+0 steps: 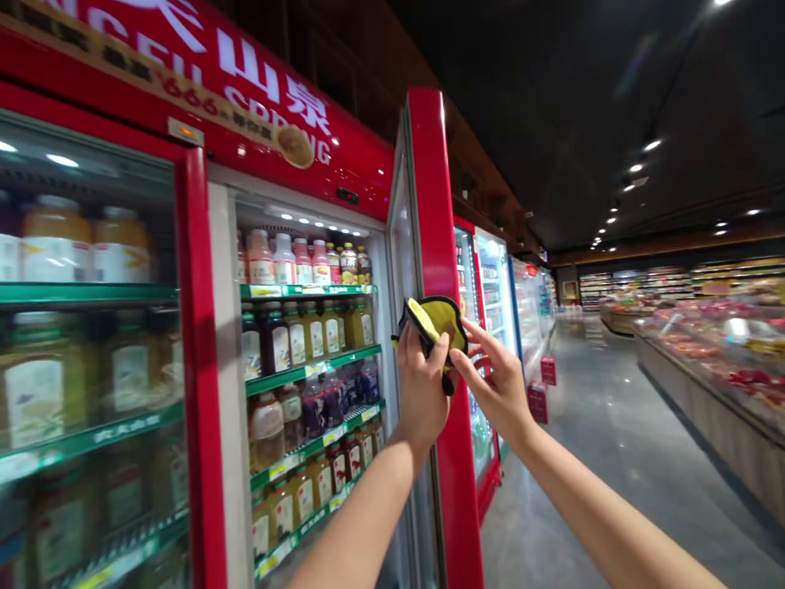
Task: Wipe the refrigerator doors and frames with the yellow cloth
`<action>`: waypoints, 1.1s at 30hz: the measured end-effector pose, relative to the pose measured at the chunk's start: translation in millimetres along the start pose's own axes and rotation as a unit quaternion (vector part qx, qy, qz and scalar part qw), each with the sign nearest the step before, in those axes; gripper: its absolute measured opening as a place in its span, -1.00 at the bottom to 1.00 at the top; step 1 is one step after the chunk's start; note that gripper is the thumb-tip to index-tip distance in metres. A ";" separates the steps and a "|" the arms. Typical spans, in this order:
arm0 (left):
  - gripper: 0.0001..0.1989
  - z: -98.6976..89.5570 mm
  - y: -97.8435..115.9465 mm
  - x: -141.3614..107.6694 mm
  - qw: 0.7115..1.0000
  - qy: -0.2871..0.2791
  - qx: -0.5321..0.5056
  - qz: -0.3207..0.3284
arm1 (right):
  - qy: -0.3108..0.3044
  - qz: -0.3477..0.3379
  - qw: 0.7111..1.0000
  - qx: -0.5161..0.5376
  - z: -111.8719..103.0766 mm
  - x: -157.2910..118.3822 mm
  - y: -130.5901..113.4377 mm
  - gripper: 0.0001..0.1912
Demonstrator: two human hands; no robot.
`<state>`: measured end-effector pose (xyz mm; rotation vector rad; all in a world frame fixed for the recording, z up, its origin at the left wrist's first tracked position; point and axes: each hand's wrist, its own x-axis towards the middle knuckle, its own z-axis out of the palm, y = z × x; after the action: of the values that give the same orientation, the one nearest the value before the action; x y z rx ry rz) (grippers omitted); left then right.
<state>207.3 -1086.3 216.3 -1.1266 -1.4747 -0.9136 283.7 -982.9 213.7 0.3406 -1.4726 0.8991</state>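
Observation:
A yellow cloth with a dark edge [445, 317] is bunched up between my two hands, in front of the red frame of an open fridge door [434, 204]. My left hand [422, 388] is closed around its lower left part, thumb across a fold. At its right edge, the fingers of my right hand [498, 378] pinch the dark border. Part of the cloth is hidden behind my fingers. I cannot tell whether the cloth touches the door.
Left of the door, fridge shelves [316, 368] carry rows of bottled drinks. A closed glass door [91, 327] stands farther left. More fridges [491, 278] line the aisle beyond. Across the grey floor [589, 458] runs a long display counter [717, 409] with packaged goods.

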 end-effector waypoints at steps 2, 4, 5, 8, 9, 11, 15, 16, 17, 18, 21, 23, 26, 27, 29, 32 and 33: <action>-0.37 -14.0 -4.6 -2.3 1.000 -0.024 -0.009 0.003 | 0.009 0.044 0.997 0.055 18.4 1.0 -8.6 -0.56; -0.24 -31.6 -10.7 -3.3 0.998 -0.062 -0.028 0.004 | 0.003 0.067 0.991 0.115 31.1 2.6 -15.7 -0.61; -0.18 -41.5 -14.5 -2.6 0.996 -0.079 -0.048 0.006 | 0.001 0.067 0.989 0.133 34.9 5.5 -18.7 -0.65; -0.13 -70.5 -27.3 7.3 0.988 -0.047 -0.147 -0.010 | 0.045 0.016 0.992 0.115 38.7 32.1 -25.6 -0.74; -0.14 -77.9 -31.2 13.2 0.983 -0.011 -0.178 -0.031 | 0.081 -0.012 0.993 0.089 38.8 48.2 -27.2 -0.74; -0.12 -86.4 -36.8 27.0 0.974 0.042 -0.204 -0.092 | 0.163 -0.067 0.984 0.024 41.0 87.8 -29.6 -0.73; 0.09 -80.2 -37.5 45.2 0.982 -0.028 -0.126 -0.139 | 0.252 -0.108 0.952 -0.135 61.6 156.2 -34.3 -0.71; 0.11 -76.6 -36.7 45.6 0.985 -0.044 -0.094 -0.141 | 0.241 -0.111 0.947 -0.179 69.4 163.8 -35.6 -0.71; 0.11 -73.5 -36.3 44.6 0.987 -0.049 -0.063 -0.141 | 0.217 -0.115 0.943 -0.224 77.5 166.9 -36.9 -0.70; 0.10 -71.3 -36.8 42.6 0.989 -0.044 -0.033 -0.139 | 0.182 -0.121 0.938 -0.269 85.3 166.3 -37.9 -0.69; 0.14 -71.5 -44.2 36.2 0.993 -0.004 0.026 -0.115 | 0.076 -0.165 0.910 -0.372 104.1 152.8 -38.9 -0.65; 0.21 -75.5 -52.4 35.9 0.993 0.014 0.053 -0.102 | 0.032 -0.208 0.891 -0.402 112.5 143.8 -38.1 -0.59; 0.24 -81.4 -62.0 41.4 0.989 0.005 0.113 -0.100 | -0.002 -0.254 0.880 -0.402 119.9 137.7 -37.8 -0.54; 0.22 -83.0 -63.3 43.8 0.986 0.000 0.134 -0.103 | -0.009 -0.260 0.881 -0.395 121.0 136.7 -38.5 -0.54; 0.18 -86.2 -62.8 47.5 0.980 -0.002 0.163 -0.111 | -0.032 -0.264 0.888 -0.375 121.1 133.4 -40.8 -0.49; 0.16 -91.3 -57.6 50.0 0.977 0.000 0.171 -0.124 | -0.073 -0.251 0.921 -0.289 118.2 119.7 -44.8 -0.39; 0.14 -92.8 -55.9 50.1 0.978 -0.001 0.170 -0.123 | -0.082 -0.243 0.934 -0.248 117.5 112.7 -45.8 -0.37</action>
<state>176.8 -1179.9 283.8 -0.7056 -1.7218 -0.7850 216.6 -1059.6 348.7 0.3824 -1.6107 0.0915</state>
